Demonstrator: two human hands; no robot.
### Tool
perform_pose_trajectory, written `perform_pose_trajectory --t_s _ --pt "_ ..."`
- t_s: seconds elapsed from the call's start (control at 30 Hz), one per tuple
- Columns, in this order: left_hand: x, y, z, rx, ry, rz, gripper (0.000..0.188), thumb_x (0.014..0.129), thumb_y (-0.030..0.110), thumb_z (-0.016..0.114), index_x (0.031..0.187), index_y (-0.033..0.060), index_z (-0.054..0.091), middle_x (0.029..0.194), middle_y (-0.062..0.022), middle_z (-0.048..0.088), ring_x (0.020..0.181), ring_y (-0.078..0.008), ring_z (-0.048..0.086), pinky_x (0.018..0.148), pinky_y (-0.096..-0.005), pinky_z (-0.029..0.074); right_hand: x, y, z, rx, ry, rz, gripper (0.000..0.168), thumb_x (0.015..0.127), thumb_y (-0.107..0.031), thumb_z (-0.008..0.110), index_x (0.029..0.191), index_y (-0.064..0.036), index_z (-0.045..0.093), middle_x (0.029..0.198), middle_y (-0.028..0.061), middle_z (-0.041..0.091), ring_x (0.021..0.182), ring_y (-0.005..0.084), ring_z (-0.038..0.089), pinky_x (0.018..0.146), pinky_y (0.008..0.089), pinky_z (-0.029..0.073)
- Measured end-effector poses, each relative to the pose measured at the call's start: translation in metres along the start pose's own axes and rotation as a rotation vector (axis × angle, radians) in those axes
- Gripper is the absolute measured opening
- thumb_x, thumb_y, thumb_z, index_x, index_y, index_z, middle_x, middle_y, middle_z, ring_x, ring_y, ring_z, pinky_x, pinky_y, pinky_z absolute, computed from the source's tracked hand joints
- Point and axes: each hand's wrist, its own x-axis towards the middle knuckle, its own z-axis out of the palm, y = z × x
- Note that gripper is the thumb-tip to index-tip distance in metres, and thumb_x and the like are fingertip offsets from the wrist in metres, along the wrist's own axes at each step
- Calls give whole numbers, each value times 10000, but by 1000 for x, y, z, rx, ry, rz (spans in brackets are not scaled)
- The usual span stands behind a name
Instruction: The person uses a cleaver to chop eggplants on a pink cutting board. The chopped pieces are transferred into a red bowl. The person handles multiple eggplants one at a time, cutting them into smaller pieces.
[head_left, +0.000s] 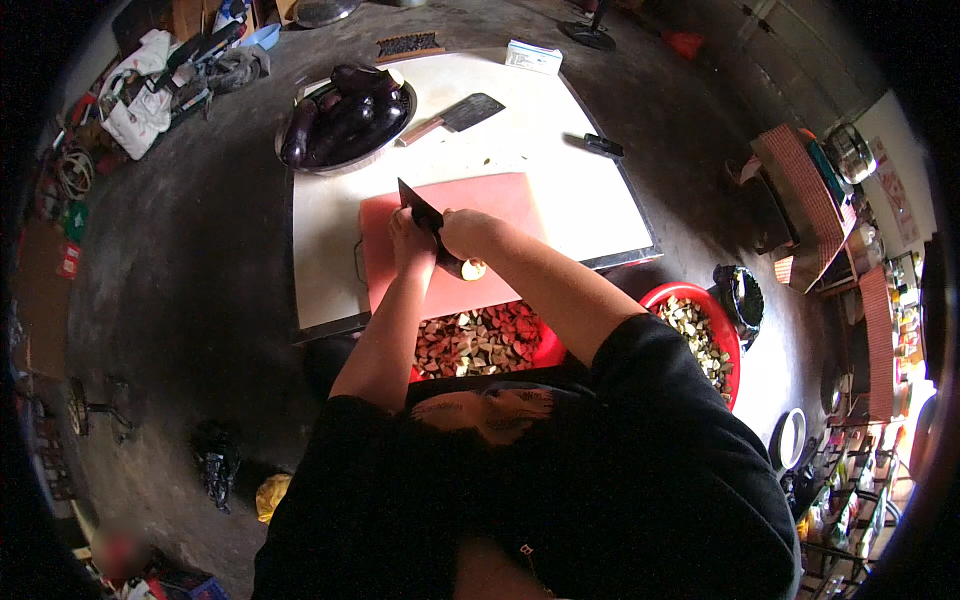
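On a pink cutting board (472, 199) my right hand (469, 234) grips a dark-bladed knife (412, 201), whose blade points up and left. My left hand (412, 238) rests on an eggplant (450, 262), beside the blade. The eggplant's pale cut end faces the near side of the board; the rest is partly hidden by the hands. Cut eggplant pieces (472, 345) fill a red container just below the board's near edge. A metal bowl (352, 166) heaped with whole eggplants (349, 112) stands at the table's far left.
A cleaver with a wooden handle (472, 112) lies beyond the board on the white table (322, 285). A black object (604, 145) sits near the right edge, and a white packet (534, 57) at the far edge. On the right, a red basin (733, 352) holds more cut pieces, beside a black-lined bin (739, 300).
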Motion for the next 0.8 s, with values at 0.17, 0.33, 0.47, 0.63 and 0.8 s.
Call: perform_pose_trajectory --t_s 0.17,0.33,0.47,0.63,0.8 --pt "10 -44 9 202 -299 -127 393 921 231 512 1227 -3 431 1271 -259 484 1198 -458 430 1022 -538 359 -31 -24 -25 -18 -98 -54 272 892 -74 491 1039 117 616 822 227 692 678 324 705 567 423 583" --pt "-1 -32 11 -2 -32 -32 360 907 192 534 1190 -17 459 1204 -258 517 1144 -446 476 1010 -531 366 -63 9 -15 17 -222 99 243 889 -81 497 975 102 631 762 219 685 652 317 697 548 423 575" --pt "0 9 -5 84 60 77 344 856 75 609 1160 -16 475 1125 -250 548 1079 -441 517 952 -506 415 -135 50 17 -103 -76 -121 285 947 -168 496 1085 80 523 750 216 687 656 325 699 552 440 558" --pt "9 31 -33 36 -38 -34 444 944 220 571 1323 22 453 1264 -252 552 1160 -400 550 1006 -448 437 -160 100 88 -206 246 -175 323 996 -285 479 1025 26 560 792 144 628 738 295 683 675 431 541" --pt "4 37 -50 -245 -348 -312 686 859 227 686 1418 24 343 1350 -242 499 1237 -340 518 1038 -419 420 -138 144 128 -17 322 -165 319 1004 -319 465 1039 -16 555 774 124 582 701 303 625 677 385 490"
